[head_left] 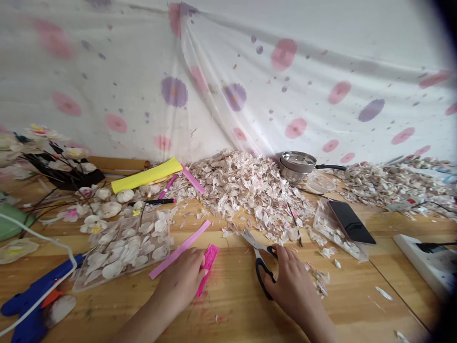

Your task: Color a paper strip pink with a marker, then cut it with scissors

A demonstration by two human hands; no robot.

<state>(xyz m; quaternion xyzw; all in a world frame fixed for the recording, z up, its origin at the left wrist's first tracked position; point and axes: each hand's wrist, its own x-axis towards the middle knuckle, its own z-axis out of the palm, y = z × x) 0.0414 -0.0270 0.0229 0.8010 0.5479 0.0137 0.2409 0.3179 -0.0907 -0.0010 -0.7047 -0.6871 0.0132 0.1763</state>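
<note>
My left hand [185, 278] is closed around a bright pink folded strip of crepe paper [210, 264], which stands out past the fingers. A pale pink paper strip [180, 250] lies on the table just behind that hand and runs up to the right. My right hand [291, 281] grips black-handled scissors [258, 255] by their handles, thumb at the lower loop and fingers at the upper one. The blades point away to the upper left, close to the wooden tabletop, with no paper between them.
A large heap of whitish petals [246, 190] lies at the back beside stacked metal pans [298, 162]. Left are a petal tray [164, 238], a blue glue gun [39, 295] with white cord and a yellow paper roll [146, 175]. Right are a phone [352, 221] and a power strip [424, 267].
</note>
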